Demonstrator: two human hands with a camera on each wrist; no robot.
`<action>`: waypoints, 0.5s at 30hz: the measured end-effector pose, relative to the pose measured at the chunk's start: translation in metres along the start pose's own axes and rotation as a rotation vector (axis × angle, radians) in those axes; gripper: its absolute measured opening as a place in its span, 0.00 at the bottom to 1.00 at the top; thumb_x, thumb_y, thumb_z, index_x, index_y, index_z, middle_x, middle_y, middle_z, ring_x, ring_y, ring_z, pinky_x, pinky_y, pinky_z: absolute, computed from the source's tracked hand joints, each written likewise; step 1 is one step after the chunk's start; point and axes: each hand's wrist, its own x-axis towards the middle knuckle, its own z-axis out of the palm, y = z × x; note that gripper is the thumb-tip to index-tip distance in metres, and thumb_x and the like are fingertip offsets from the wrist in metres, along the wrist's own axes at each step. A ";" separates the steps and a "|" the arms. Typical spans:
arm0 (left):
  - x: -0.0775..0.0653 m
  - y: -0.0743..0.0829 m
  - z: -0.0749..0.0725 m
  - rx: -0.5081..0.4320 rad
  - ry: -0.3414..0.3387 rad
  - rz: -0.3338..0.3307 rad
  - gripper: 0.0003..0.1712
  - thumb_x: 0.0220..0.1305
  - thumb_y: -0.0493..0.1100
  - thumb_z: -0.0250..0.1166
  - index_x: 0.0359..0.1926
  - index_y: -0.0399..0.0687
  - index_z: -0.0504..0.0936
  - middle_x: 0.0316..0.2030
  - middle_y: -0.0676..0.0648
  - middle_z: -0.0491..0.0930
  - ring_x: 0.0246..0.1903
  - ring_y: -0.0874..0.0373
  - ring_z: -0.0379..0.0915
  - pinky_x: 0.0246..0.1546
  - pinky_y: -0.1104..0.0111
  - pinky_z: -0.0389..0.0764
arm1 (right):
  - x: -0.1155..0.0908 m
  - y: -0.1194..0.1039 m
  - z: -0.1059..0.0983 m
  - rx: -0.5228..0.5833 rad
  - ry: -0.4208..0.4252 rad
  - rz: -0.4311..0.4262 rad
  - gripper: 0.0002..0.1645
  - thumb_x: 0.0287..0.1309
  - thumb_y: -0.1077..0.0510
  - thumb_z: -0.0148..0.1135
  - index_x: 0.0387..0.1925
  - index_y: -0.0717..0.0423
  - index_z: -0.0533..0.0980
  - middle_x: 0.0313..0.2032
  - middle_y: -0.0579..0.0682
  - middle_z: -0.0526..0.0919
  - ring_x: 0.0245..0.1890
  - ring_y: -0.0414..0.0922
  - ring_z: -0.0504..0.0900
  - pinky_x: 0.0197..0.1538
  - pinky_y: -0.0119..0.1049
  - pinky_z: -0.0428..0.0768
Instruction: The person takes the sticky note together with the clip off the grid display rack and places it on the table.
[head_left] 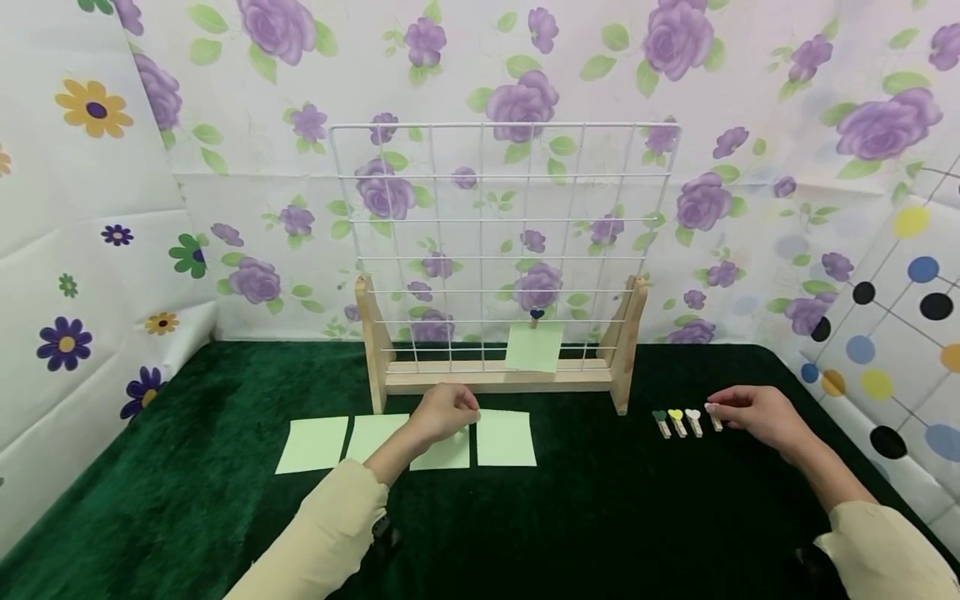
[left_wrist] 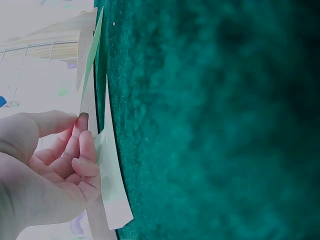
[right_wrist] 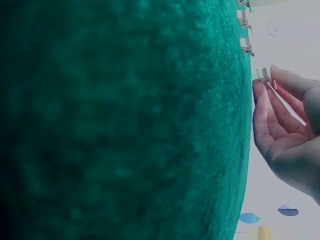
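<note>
My left hand [head_left: 444, 412] pinches the left edge of the rightmost pale green paper sheet [head_left: 506, 440] between thumb and fingertip. In the left wrist view that sheet [left_wrist: 91, 57] stands tilted up from the cloth. Several similar sheets lie in a row to its left, partly hidden by my forearm. At the right, my right hand [head_left: 759, 417] pinches a small wooden clothespin [head_left: 716, 422], which also shows between the fingertips in the right wrist view [right_wrist: 265, 75]. Beside it lie three heart-topped clothespins: green [head_left: 662, 425], yellow [head_left: 678, 423] and white [head_left: 694, 423].
Behind the sheets stands a white wire grid [head_left: 480, 221] in a wooden base [head_left: 495, 382]. A dark-heart clothespin [head_left: 536, 316] fixes another green sheet [head_left: 534, 346] to its lower right part. Dark green cloth [head_left: 585, 517] covers the table; flowered sheeting [head_left: 270, 200] hangs behind.
</note>
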 end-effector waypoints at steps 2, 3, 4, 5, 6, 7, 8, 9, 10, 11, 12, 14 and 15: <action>0.000 0.000 0.001 0.011 0.003 0.008 0.02 0.63 0.35 0.64 0.34 0.39 0.81 0.29 0.47 0.77 0.30 0.55 0.71 0.26 0.67 0.72 | 0.000 0.000 0.000 -0.006 -0.008 -0.001 0.26 0.64 0.48 0.62 0.50 0.68 0.78 0.42 0.55 0.83 0.37 0.42 0.81 0.38 0.33 0.80; 0.000 0.000 0.001 0.016 0.007 0.010 0.02 0.63 0.35 0.64 0.34 0.39 0.81 0.29 0.47 0.76 0.30 0.55 0.71 0.26 0.67 0.72 | 0.000 0.000 -0.001 -0.010 -0.017 -0.006 0.26 0.64 0.48 0.62 0.49 0.69 0.78 0.42 0.55 0.83 0.37 0.42 0.80 0.38 0.34 0.80; 0.000 0.000 0.001 0.018 0.010 0.012 0.02 0.63 0.35 0.64 0.34 0.39 0.81 0.29 0.47 0.76 0.29 0.55 0.71 0.26 0.67 0.72 | 0.000 0.001 -0.001 -0.014 -0.023 -0.007 0.26 0.64 0.48 0.62 0.49 0.69 0.78 0.42 0.55 0.83 0.37 0.42 0.80 0.38 0.34 0.80; 0.000 0.000 0.001 0.018 0.014 0.012 0.02 0.63 0.35 0.64 0.34 0.39 0.81 0.29 0.47 0.76 0.29 0.55 0.71 0.26 0.67 0.72 | 0.000 0.001 -0.001 -0.016 -0.029 -0.008 0.26 0.64 0.48 0.62 0.49 0.69 0.78 0.41 0.55 0.83 0.37 0.42 0.80 0.38 0.34 0.80; 0.000 -0.001 0.001 0.017 0.016 0.014 0.02 0.63 0.35 0.64 0.34 0.39 0.81 0.29 0.47 0.76 0.29 0.55 0.71 0.26 0.67 0.72 | 0.000 0.002 -0.001 -0.018 -0.034 -0.006 0.26 0.64 0.48 0.62 0.49 0.68 0.78 0.41 0.55 0.83 0.37 0.43 0.80 0.38 0.34 0.80; 0.000 -0.001 0.001 0.017 0.017 0.016 0.02 0.63 0.35 0.64 0.34 0.39 0.81 0.29 0.47 0.76 0.29 0.55 0.71 0.26 0.67 0.72 | 0.000 0.002 -0.001 -0.023 -0.038 -0.007 0.26 0.64 0.48 0.62 0.49 0.68 0.78 0.41 0.55 0.83 0.37 0.43 0.80 0.37 0.34 0.80; 0.000 -0.002 0.001 0.018 0.017 0.020 0.02 0.63 0.35 0.64 0.33 0.39 0.81 0.29 0.47 0.76 0.29 0.55 0.71 0.26 0.67 0.71 | 0.000 0.003 -0.001 -0.027 -0.038 -0.008 0.26 0.63 0.48 0.63 0.49 0.68 0.78 0.41 0.55 0.83 0.37 0.43 0.80 0.37 0.34 0.80; 0.000 -0.002 0.001 0.017 0.017 0.024 0.03 0.63 0.35 0.64 0.33 0.39 0.81 0.29 0.47 0.76 0.28 0.55 0.71 0.26 0.68 0.71 | 0.000 0.004 -0.001 -0.030 -0.039 -0.011 0.26 0.64 0.48 0.62 0.49 0.68 0.78 0.41 0.55 0.83 0.37 0.43 0.80 0.37 0.34 0.80; 0.000 -0.002 0.001 0.016 0.016 0.028 0.03 0.63 0.35 0.64 0.33 0.39 0.81 0.28 0.47 0.76 0.28 0.55 0.71 0.25 0.68 0.71 | 0.000 0.004 -0.001 -0.030 -0.035 -0.007 0.26 0.63 0.48 0.63 0.49 0.68 0.78 0.42 0.55 0.83 0.38 0.43 0.80 0.38 0.34 0.80; 0.000 -0.003 0.001 0.016 0.015 0.031 0.03 0.63 0.35 0.64 0.33 0.39 0.81 0.28 0.47 0.76 0.29 0.56 0.71 0.25 0.68 0.71 | 0.001 0.004 -0.001 -0.029 -0.035 -0.008 0.25 0.63 0.48 0.62 0.49 0.68 0.78 0.42 0.55 0.83 0.38 0.42 0.80 0.38 0.34 0.80; 0.000 -0.003 0.001 0.017 0.014 0.035 0.03 0.63 0.35 0.64 0.33 0.39 0.81 0.28 0.47 0.76 0.29 0.56 0.71 0.26 0.68 0.71 | 0.001 0.005 0.000 -0.029 -0.034 -0.010 0.25 0.63 0.48 0.63 0.49 0.68 0.79 0.42 0.55 0.83 0.37 0.42 0.80 0.37 0.34 0.80; 0.000 -0.003 0.001 0.020 0.014 0.040 0.03 0.63 0.35 0.64 0.32 0.39 0.81 0.28 0.47 0.76 0.29 0.56 0.71 0.25 0.68 0.71 | 0.002 0.005 0.000 -0.030 -0.035 -0.018 0.25 0.63 0.49 0.63 0.48 0.68 0.79 0.42 0.56 0.83 0.37 0.42 0.80 0.37 0.34 0.80; 0.000 -0.003 0.001 0.022 0.014 0.043 0.03 0.63 0.35 0.64 0.32 0.39 0.81 0.28 0.47 0.76 0.29 0.56 0.71 0.25 0.68 0.71 | 0.002 0.004 0.001 -0.031 -0.037 -0.020 0.25 0.63 0.49 0.63 0.48 0.68 0.79 0.42 0.56 0.83 0.37 0.42 0.80 0.37 0.34 0.80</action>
